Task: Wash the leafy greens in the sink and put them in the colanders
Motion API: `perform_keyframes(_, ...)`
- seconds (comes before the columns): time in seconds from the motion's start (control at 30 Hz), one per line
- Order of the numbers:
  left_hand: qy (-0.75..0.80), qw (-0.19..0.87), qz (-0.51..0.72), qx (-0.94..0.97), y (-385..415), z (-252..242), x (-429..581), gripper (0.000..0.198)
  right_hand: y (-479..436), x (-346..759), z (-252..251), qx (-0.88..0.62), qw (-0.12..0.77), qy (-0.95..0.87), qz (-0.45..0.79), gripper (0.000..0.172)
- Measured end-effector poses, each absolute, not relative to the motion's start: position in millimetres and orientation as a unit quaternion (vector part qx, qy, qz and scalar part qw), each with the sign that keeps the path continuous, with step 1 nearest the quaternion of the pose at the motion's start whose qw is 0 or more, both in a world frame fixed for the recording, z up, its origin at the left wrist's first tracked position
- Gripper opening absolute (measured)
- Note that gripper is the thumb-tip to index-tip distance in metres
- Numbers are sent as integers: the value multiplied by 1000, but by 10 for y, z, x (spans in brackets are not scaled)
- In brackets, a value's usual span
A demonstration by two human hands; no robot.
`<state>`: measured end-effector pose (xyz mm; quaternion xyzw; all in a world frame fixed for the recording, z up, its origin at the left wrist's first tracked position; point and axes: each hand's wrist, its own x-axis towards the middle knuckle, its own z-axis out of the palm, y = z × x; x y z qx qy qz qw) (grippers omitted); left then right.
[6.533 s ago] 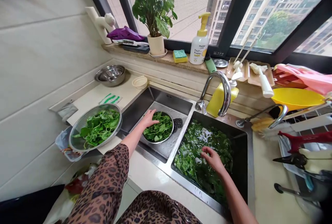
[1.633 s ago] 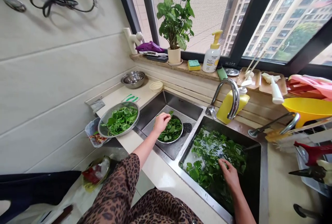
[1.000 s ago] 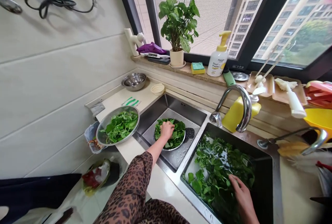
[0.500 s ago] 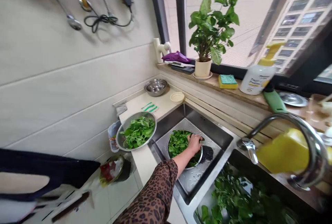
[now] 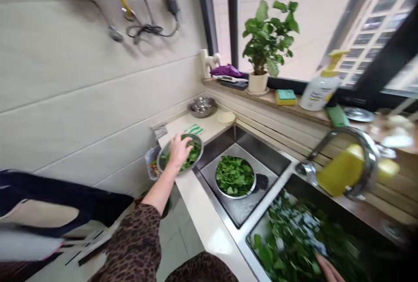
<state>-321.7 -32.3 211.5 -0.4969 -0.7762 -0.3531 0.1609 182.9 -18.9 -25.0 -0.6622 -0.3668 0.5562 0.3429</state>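
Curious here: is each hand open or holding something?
Left hand: open, above the leafy greens in the steel bowl.
Right hand: cannot tell, blurred at the frame's edge.

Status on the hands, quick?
Left hand on greens in steel bowl on counter. Right hand among soaking greens, right basin. Second bowl of greens in left basin, untouched.

A pale panelled wall (image 5: 81,99) meets a dark-framed window (image 5: 313,34) above pale floor tiles (image 5: 183,238).

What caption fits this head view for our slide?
Left hand over a steel bowl of greens, right hand in soaking leaves.
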Motion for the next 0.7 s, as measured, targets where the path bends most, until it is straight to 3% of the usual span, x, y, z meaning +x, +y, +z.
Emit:
perform_keyframes(0.1, -730, 94, -390, -554, -306, 1932, -2660, 13, -316, 1787, -44, -631, 364, -323, 604, 42)
perform_keyframes(0.23, -577, -244, -430, -650, -299, 1558, -1343, 11, -295, 1676, 243, -576, 405, -346, 620, 41)
perform_keyframes(0.33, -506, -403, -393, -653, -338, 1241, -542, 18, -357, 1637, 450, -532, 392, -374, 651, 40)
perform_keyframes(0.43, -469, -447, -378, -661, -362, 999, -166, 24, -474, 1603, 616, -488, 378, -370, 694, 39)
perform_keyframes(0.57, -472, -462, -396, -638, -374, 850, -82, 10, -564, 1562, 708, -446, 376, -341, 737, 38)
perform_keyframes(0.7, -477, -581, -422, -507, -376, 762, -160, 16, -536, 1608, 605, -467, 417, -293, 722, 33)
